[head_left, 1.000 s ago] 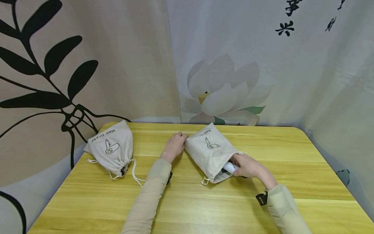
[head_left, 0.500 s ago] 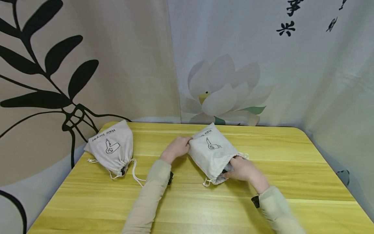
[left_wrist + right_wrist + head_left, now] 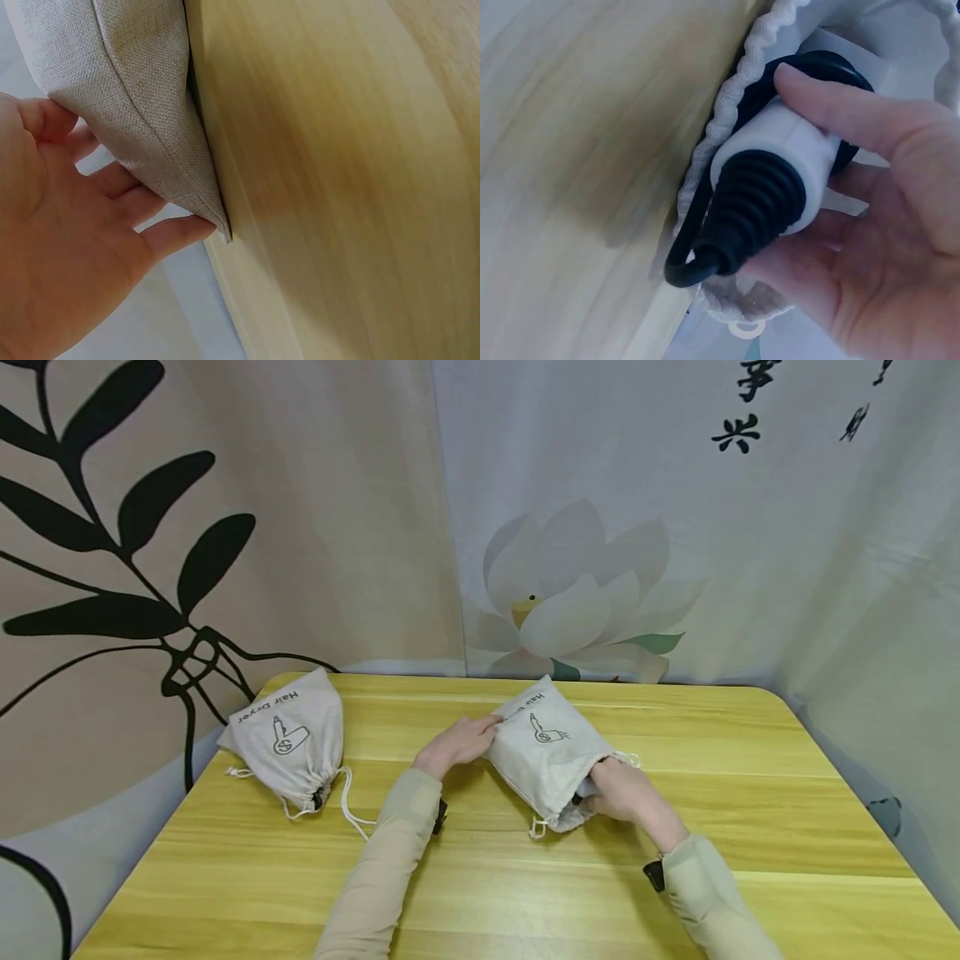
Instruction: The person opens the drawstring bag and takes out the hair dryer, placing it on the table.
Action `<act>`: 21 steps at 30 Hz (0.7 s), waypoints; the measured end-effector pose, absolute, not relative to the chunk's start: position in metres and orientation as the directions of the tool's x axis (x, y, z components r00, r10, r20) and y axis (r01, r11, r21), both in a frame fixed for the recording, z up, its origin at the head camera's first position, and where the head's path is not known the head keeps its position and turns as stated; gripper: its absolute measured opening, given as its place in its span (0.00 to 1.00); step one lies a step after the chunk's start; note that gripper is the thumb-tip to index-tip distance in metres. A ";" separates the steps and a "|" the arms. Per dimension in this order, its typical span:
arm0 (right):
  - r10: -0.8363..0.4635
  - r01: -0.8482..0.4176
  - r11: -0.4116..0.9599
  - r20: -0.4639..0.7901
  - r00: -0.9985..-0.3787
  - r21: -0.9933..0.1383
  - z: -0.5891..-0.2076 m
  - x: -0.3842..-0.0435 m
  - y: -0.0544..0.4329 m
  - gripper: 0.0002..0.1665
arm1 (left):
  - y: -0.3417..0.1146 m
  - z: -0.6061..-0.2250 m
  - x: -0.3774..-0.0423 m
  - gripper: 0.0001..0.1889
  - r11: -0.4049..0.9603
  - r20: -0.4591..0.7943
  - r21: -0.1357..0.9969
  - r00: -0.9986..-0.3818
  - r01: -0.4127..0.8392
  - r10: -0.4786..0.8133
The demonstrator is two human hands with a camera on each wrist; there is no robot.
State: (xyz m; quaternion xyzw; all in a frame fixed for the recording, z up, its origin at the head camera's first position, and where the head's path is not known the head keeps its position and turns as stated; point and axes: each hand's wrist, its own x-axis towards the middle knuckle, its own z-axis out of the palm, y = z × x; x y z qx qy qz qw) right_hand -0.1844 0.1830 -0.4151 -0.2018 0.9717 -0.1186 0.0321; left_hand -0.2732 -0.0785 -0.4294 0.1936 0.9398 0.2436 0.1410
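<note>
On the table's right half lies a pale cloth drawstring bag (image 3: 551, 760) printed "Hair Dryer", its mouth toward me. My left hand (image 3: 457, 745) rests its fingertips on the bag's far left edge; in the left wrist view its fingers (image 3: 176, 234) are mostly straight, some tips hidden by the cloth. Within the bag's mouth, my right hand (image 3: 621, 789) grips a white hair dryer (image 3: 772, 139) by its handle end, thumb on top. A black ribbed cord sleeve and looped black cord (image 3: 681, 259) show there; the rest of the dryer is inside the bag.
A second bag (image 3: 292, 743), also printed "Hair Dryer", lies at the table's left with its mouth gathered. Its white drawstring (image 3: 347, 802) trails toward my left sleeve. The wooden table (image 3: 480, 893) ends at a printed curtain (image 3: 360, 527) behind.
My right hand has moved left and deeper into the bag's mouth, and the white handle has gone mostly out of sight. My left hand has slid slightly right, onto the bag's edge.
</note>
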 end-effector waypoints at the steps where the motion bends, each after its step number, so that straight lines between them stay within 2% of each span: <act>1: -0.404 -0.390 0.888 -0.010 -0.915 -0.242 -0.415 -0.185 0.184 0.29 | -0.079 -0.430 -0.273 0.25 0.807 -0.173 0.512 -0.885 0.294 0.432; 21: -0.426 -0.410 0.880 -0.017 -0.904 -0.242 -0.412 -0.184 0.198 0.25 | -0.074 -0.435 -0.274 0.27 0.823 -0.195 0.485 -0.880 0.296 0.432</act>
